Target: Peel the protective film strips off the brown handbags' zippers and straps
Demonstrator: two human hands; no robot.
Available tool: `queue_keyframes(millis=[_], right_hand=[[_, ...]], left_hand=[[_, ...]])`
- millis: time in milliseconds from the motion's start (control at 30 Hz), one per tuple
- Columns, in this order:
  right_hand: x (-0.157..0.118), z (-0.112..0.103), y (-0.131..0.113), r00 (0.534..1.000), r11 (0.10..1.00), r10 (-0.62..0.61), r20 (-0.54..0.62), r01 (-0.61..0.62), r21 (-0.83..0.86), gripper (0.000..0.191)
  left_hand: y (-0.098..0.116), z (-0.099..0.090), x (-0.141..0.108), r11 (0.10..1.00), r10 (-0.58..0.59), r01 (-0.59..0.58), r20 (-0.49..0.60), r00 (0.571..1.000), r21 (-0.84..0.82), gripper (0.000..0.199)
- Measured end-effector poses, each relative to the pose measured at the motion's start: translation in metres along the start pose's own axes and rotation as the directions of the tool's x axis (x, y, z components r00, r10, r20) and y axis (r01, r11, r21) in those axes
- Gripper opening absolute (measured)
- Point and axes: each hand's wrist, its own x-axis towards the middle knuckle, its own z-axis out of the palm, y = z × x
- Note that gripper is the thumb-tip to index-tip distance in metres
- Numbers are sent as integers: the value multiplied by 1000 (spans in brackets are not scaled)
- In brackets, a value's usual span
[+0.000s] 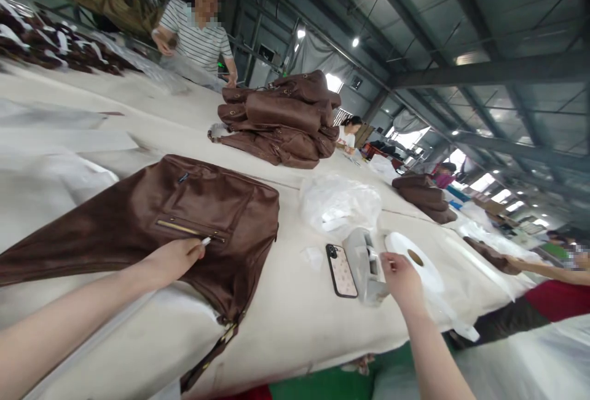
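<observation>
A dark brown leather bag [138,206] lies flat on the table, with a gold zipper [184,228] across its front pocket. My left hand [173,262] is over the bag, its fingers pinched on a small white piece [205,241] at the right end of that zipper. Off to the right, my right hand [403,280] is closed at the edge of a grey tape dispenser [357,258]; what its fingertips grip, if anything, is too small to make out. A white roll [400,243] with a brown core lies just behind that hand.
A phone [342,270] lies left of the dispenser. Clear plastic bags [341,200] are bunched behind it. Brown bags [283,114] are piled farther back on the table [295,332]. A person in a striped shirt [198,34] stands across the table; others work at the right.
</observation>
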Motion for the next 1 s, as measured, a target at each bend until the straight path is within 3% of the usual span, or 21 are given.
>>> queue_keyframes(millis=[100,267,433,667,867,1000], right_hand=[[1,-21,44,991,992,125,41,-126,23,23],[-12,-11,77,946,928,266,186,-304,217,32],[-14,0,89,936,834,318,152,-352,425,33],[-40,-7,104,920,757,391,30,-340,558,28],[-63,-4,102,832,624,493,254,-541,563,33],[-68,-1,100,844,643,476,247,-526,557,37]], left_hand=[[-4,4,4,1000,-15,15,-7,1000,18,25],[-8,6,6,999,-30,30,1,1000,28,25],[2,0,-3,999,-25,25,-2,1000,34,27],[-2,2,-3,1000,-25,25,-11,1000,-6,23],[-1,1,-2,998,-60,60,9,998,-25,21],[5,-1,-6,999,-37,37,-3,999,-26,21]])
